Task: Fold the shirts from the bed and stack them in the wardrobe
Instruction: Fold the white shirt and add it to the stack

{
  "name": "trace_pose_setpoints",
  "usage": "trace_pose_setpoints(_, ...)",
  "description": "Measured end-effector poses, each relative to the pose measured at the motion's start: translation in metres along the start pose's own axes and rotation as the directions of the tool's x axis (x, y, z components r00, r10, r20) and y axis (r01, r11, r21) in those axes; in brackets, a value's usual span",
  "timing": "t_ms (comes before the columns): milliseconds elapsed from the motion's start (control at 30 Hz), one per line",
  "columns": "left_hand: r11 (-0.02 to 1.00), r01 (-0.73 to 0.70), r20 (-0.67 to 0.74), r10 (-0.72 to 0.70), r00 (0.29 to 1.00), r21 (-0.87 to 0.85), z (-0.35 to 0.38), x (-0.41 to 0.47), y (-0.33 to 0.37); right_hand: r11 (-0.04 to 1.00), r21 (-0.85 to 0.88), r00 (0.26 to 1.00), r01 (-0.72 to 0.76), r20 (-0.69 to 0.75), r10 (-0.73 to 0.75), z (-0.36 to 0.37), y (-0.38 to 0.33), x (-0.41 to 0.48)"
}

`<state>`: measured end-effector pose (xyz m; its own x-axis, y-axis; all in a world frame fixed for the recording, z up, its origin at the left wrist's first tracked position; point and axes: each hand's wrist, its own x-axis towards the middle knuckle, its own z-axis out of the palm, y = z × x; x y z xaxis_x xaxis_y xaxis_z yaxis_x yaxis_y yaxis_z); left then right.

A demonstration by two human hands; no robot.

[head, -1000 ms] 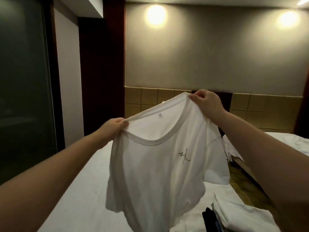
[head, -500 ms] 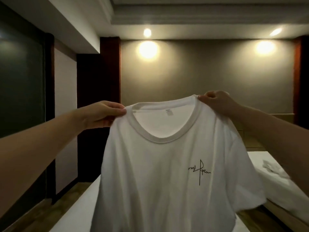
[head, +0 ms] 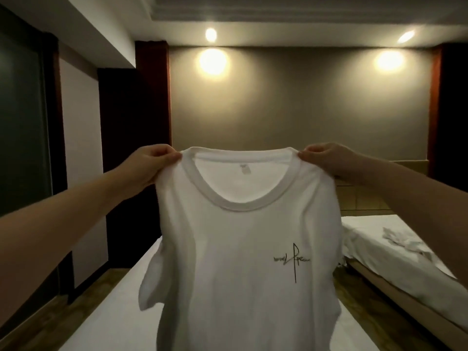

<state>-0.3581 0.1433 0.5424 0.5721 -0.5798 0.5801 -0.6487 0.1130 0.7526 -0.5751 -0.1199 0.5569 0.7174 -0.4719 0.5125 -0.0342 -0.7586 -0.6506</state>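
Observation:
A white T-shirt (head: 243,249) with a small black signature print on the chest hangs in front of me, front side facing me, collar up. My left hand (head: 149,164) pinches its left shoulder beside the collar. My right hand (head: 326,160) pinches the other shoulder. The shirt hangs straight down over the white bed (head: 114,307), and its hem runs out of view at the bottom.
A second bed (head: 395,259) with a crumpled white garment (head: 402,240) stands to the right across a narrow wooden floor gap. Dark glass panel (head: 22,122) and dark wooden panels stand to the left. A grey wall with lit lamps lies ahead.
My hands have levelled the shirt and spread it wider, so the collar is now horizontal. The view has tilted up, and the folded pile on the bed has left the frame.

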Motion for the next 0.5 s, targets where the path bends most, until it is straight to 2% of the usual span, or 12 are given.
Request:
trace_pose_setpoints(67,0.997,0.033,0.051,-0.030,0.998,-0.063,-0.008,0.001,0.006,0.981,0.179,0.994,-0.070,0.098,0.054,-0.008,0.001,-0.004)
trace_pose_setpoints(100,0.995,0.041,0.082,-0.034,0.996,-0.086,-0.012,0.000,0.007,0.970,0.233,0.994,-0.076,0.098,0.054,-0.009,0.002,-0.005)
trace_pose_setpoints(167,0.990,0.053,0.125,-0.037,0.991,-0.129,-0.019,-0.004,0.009,0.961,0.268,0.997,-0.071,0.059,0.057,-0.009,0.001,-0.008)
trace_pose_setpoints(233,0.984,0.075,0.109,-0.058,0.992,-0.160,-0.020,-0.006,0.005,0.961,0.268,0.997,-0.075,0.034,0.069,-0.006,-0.001,-0.011)
trace_pose_setpoints(333,0.955,0.232,0.050,-0.227,0.973,-0.183,0.001,-0.013,-0.005,0.930,0.328,0.982,-0.166,-0.030,0.186,0.010,0.001,-0.011)
trace_pose_setpoints(400,0.880,0.385,-0.008,-0.403,0.915,-0.280,0.022,-0.023,-0.011,0.849,0.438,0.947,-0.294,0.012,0.322,0.031,0.004,-0.016)
trace_pose_setpoints(500,0.723,0.465,0.010,-0.536,0.844,-0.512,0.062,-0.052,-0.018,0.610,0.646,0.864,-0.459,0.164,0.476,0.080,0.007,-0.036)
